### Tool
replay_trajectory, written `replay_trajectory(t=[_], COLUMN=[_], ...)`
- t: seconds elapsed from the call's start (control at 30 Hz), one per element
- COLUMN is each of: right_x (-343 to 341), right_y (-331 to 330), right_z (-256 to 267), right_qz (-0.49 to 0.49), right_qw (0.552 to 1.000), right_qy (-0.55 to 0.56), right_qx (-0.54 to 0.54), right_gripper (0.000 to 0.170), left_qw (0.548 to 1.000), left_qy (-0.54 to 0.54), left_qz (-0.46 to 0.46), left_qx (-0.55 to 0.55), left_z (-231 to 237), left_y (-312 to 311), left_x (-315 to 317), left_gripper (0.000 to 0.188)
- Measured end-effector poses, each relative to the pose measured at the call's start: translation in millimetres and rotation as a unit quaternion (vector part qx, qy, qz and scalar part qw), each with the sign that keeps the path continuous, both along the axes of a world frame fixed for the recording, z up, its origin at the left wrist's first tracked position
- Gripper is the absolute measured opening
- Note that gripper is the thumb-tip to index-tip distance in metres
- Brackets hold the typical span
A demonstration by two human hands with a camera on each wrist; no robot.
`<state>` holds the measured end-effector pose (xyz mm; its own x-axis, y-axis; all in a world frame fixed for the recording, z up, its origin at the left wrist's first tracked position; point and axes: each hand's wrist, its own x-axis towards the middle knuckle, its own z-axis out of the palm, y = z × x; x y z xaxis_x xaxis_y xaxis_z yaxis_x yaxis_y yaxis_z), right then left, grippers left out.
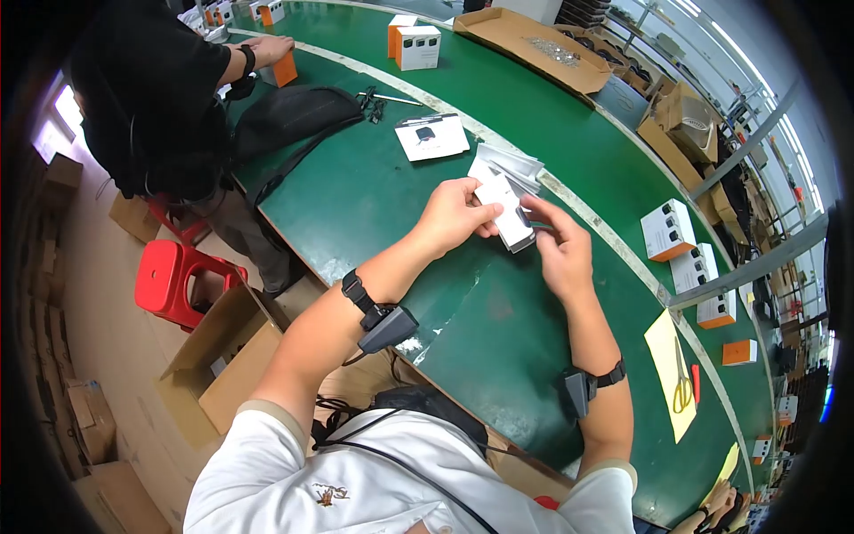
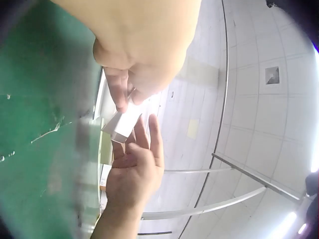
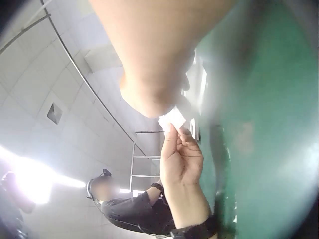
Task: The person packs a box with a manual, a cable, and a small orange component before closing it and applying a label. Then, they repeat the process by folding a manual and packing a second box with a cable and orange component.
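Note:
My left hand (image 1: 455, 216) pinches a small white folded-card box (image 1: 505, 212) above the green table, thumb on its upper face. In the left wrist view, a flap stands out at the end of the box (image 2: 124, 122). My right hand (image 1: 566, 254) is at the other side of the box, its fingers mostly straight and the fingertips right at its edge. Just beyond the hands lies a pile of flat white and grey packets (image 1: 507, 167). A white printed carton (image 1: 432, 137) with a dark device pictured on it lies to the left of the pile.
Yellow scissors (image 1: 682, 392) and a red-handled tool (image 1: 696, 384) lie on yellow paper (image 1: 663, 356) at right. White-and-orange boxes (image 1: 667, 230) line the green surface beyond the pale strip. A person in black (image 1: 151, 89) stands at left, near a red stool (image 1: 169, 280) and an open carton (image 1: 227, 365).

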<state>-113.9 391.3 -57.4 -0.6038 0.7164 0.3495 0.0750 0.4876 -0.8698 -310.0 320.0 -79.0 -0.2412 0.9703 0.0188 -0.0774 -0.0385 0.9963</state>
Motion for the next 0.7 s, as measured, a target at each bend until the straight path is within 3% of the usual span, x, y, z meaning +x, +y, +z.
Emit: replay_trajectory(t=[0.03,0.13,0.47,0.53,0.63,0.7], right_x=[0,-2,-5,-5,-7,-9], right_y=[-2,-4,-6,-8,-15,-14], right_z=[5,11,1,-1,-3,-2], right_qz=[0.0,-0.045,-0.065,-0.059,-0.057,-0.05], right_qw=[0.997,0.987,0.987,0.99,0.992,0.991], right_qy=[0.032,-0.041,-0.045,-0.028,-0.104,-0.098], right_qx=[-0.07,-0.145,-0.139,-0.125,-0.047,-0.074], right_gripper=[0.035,0.028,0.022,0.021,0.021,0.021], left_qw=[1.0,0.998,0.994,0.995,0.993,0.994], left_qy=[-0.003,-0.023,-0.029,0.058,0.087,0.08], left_qz=[0.0,-0.058,-0.109,-0.076,-0.04,-0.027], left_qx=[-0.001,0.006,-0.001,0.003,0.066,0.07], left_z=[0,1,3,8,-5,-12], left_y=[0,-2,-5,-7,-1,0], left_x=[2,11,12,13,9,9], left_gripper=[0.021,0.017,0.013,0.012,0.016,0.018])
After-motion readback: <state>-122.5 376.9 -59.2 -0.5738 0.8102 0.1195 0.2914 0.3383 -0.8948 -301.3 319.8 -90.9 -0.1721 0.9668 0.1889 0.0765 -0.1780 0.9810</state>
